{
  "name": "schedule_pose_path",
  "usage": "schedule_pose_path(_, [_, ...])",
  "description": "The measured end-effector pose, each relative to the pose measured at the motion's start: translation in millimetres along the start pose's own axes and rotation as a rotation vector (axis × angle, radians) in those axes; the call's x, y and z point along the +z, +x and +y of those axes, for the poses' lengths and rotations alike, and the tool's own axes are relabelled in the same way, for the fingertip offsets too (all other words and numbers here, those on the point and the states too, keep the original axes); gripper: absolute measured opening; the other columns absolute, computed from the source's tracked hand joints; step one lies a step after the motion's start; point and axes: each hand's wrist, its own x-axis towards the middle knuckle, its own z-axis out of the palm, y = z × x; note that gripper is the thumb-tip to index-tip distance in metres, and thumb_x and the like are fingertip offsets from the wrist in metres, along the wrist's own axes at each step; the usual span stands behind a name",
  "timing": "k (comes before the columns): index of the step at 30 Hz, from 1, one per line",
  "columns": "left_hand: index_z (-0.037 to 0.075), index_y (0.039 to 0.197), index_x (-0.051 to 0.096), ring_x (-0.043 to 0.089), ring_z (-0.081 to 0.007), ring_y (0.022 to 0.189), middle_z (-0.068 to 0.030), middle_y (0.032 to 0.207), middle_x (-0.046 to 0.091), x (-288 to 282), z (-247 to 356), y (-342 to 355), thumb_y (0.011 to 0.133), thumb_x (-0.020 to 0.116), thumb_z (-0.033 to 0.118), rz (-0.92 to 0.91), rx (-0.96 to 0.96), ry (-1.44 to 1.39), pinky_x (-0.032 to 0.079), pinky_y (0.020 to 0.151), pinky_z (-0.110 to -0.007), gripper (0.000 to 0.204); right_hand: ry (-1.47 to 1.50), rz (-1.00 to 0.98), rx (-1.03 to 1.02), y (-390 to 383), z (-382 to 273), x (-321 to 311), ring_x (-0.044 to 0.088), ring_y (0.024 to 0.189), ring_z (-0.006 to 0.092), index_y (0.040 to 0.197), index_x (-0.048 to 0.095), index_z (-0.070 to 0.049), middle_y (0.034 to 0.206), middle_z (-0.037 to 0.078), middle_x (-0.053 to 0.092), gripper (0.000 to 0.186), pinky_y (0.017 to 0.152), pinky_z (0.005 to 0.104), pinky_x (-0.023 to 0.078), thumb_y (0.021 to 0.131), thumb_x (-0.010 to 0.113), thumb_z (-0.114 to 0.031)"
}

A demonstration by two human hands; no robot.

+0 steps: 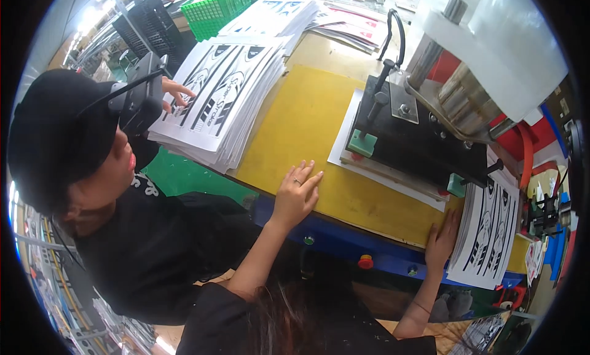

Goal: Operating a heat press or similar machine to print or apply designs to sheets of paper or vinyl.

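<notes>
Left hand [296, 192] is resting flat, fingers spread, on the yellow table [307, 118] — right hand [442, 239], also open, is steadying the thin, floppy printed sheets [488, 232], probably best lifted by an edge.

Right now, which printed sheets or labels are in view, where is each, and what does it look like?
Large stack of printed sheets: table's far left, white with black graphics, co-worker's hand on it.
Second stack: behind it, same look.
Pink-and-white sheets: far centre, fanned.
Small stack: beside the press, by the right hand.
Left hand: flat on the yellow mat.
</notes>
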Motion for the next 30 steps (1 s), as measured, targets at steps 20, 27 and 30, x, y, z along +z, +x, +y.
schedule_pose_path(20, [0.008,0.151,0.021,0.016,-0.0388,0.145,-0.0247,0.155,0.016,-33,-1,-41,0.057,0.085,0.052,-0.403,0.231,0.159,0.015,0.118,-0.05,0.122,-0.072,-0.465,-0.245,-42,27,-43,0.014,0.144,0.0448,0.154,0.008,-0.011,0.157,0.026,0.008,0.137,0.118,0.0464,0.021,0.047,0.093,-0.024])
schedule_pose_path(27, [0.002,0.149,0.024,0.016,-0.0456,0.144,-0.0303,0.152,0.018,-23,8,-54,0.054,0.087,0.048,-0.409,0.224,0.285,0.017,0.114,-0.059,0.122,-0.152,-0.346,-0.282,-74,13,-47,0.017,0.142,0.0461,0.154,0.014,-0.013,0.156,0.026,0.011,0.121,0.116,0.051,0.024,0.06,0.089,-0.022])
schedule_pose_path(30, [0.001,0.148,0.024,0.019,-0.0465,0.142,-0.0295,0.152,0.02,-24,21,-50,0.051,0.088,0.05,-0.461,0.19,0.418,0.017,0.114,-0.058,0.127,-0.226,-0.334,-0.29,-77,9,-41,0.022,0.14,0.0454,0.153,0.018,-0.013,0.155,0.025,0.015,0.115,0.115,0.0516,0.026,0.062,0.088,-0.022])
